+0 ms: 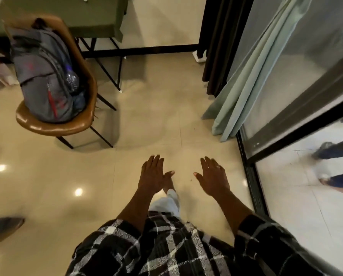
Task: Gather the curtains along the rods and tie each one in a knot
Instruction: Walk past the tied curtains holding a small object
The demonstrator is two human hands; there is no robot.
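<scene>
As the left hand point(154, 175) and right hand point(212, 177) hover empty short of the pale green curtain point(244, 92), fingers point(156, 162) straight and slightly spread, they seem readied to gather it.

backpack point(45, 76) on chair point(53, 124) left, curtains point(244, 82) right beside glass door point(298, 76)

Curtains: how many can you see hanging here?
2. A dark curtain hangs at top centre-right; a pale green curtain hangs just right of it, along the glass. More may be out of view.
</scene>
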